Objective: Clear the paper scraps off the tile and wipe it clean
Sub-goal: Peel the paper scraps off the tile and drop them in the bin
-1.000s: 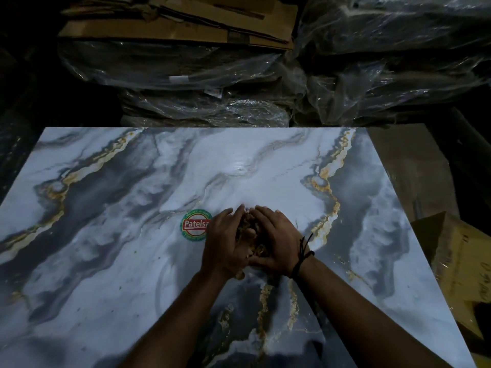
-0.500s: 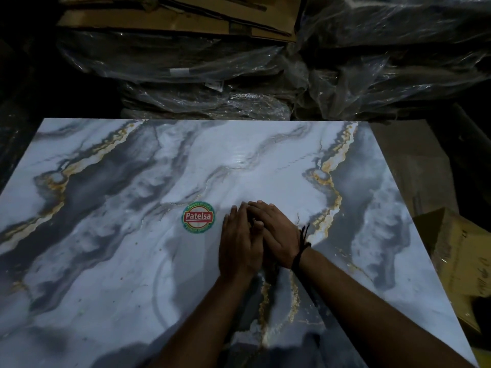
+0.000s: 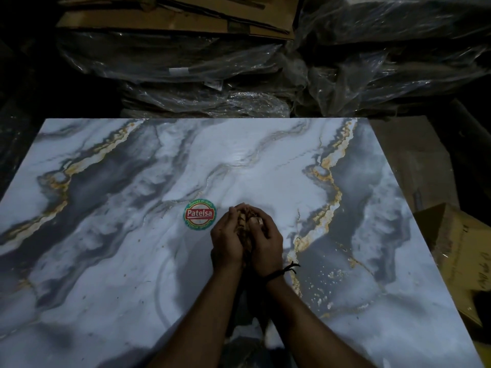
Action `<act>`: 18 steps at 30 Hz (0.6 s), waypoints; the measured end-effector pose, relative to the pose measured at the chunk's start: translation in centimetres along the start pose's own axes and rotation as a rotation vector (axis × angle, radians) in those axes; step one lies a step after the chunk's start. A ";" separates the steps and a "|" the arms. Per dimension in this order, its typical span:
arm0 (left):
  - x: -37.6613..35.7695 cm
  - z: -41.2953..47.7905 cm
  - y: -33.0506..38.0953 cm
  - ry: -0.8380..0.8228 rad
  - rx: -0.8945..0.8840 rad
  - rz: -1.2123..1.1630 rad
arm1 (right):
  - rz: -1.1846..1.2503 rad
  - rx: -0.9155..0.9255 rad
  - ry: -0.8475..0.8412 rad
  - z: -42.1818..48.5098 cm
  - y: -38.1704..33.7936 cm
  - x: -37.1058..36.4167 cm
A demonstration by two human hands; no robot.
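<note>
My two hands are cupped together over the middle of the large glossy marble-print tile (image 3: 127, 261), grey and white with gold veins: left hand (image 3: 225, 241) and right hand (image 3: 267, 241) are pressed side by side, fingers curled inward, holding a bunch of brown paper scraps (image 3: 245, 223) squeezed between the palms. The bunch shows only in the gap between the hands, running along the seam from my fingertips back toward my wrists; can't tell whether the hands are lifted off the surface or touching it. Thin black thread band (image 3: 277, 273) is tied on my right wrist. Round green-and-red Patelsa sticker (image 3: 199, 214) sits on the tile just left of my left hand. Small pale crumbs (image 3: 325, 285) are scattered on the tile to the right of my right forearm, a few specks on the left side too. The tile lies flat, its long axis left to right across the view. Brown cardboard box (image 3: 462, 251) sits off the tile's right edge, contents not visible. Behind the far edge are clear-plastic-wrapped stacks (image 3: 212, 75) with flattened brown cardboard sheets (image 3: 186, 19) on top; what's inside the wrap is too dark to tell
</note>
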State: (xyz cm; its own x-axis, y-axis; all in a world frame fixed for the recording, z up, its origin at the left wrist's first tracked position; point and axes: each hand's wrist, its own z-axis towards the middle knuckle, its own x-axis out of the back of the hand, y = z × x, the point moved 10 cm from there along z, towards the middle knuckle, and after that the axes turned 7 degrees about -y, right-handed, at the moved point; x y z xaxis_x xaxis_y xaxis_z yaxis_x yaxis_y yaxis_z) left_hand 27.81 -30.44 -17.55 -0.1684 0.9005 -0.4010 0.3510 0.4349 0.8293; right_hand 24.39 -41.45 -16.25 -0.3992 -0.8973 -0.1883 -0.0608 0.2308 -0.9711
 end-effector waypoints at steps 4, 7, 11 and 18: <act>-0.8 -0.5 -1.2 -0.023 0.142 -0.349 | 0.170 -0.051 0.050 0.3 -0.3 -0.5; -1.5 -1.2 -1.2 -0.029 0.169 -0.461 | 0.250 -0.130 0.044 0.3 -0.4 -0.7; -2.8 -2.3 0.5 -0.015 0.101 -0.372 | 0.297 -0.139 0.025 0.1 -2.8 -0.1; -8.4 -7.5 3.8 -0.172 0.038 -0.331 | 0.438 -0.002 0.003 -3.3 -10.4 2.7</act>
State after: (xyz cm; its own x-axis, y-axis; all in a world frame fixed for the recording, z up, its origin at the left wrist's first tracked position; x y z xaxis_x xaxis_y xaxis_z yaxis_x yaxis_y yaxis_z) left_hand 23.62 -36.34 -8.12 -0.1229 0.6961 -0.7073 0.3374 0.6995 0.6299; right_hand 20.92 -45.00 -6.19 -0.3906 -0.7136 -0.5816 0.1127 0.5899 -0.7995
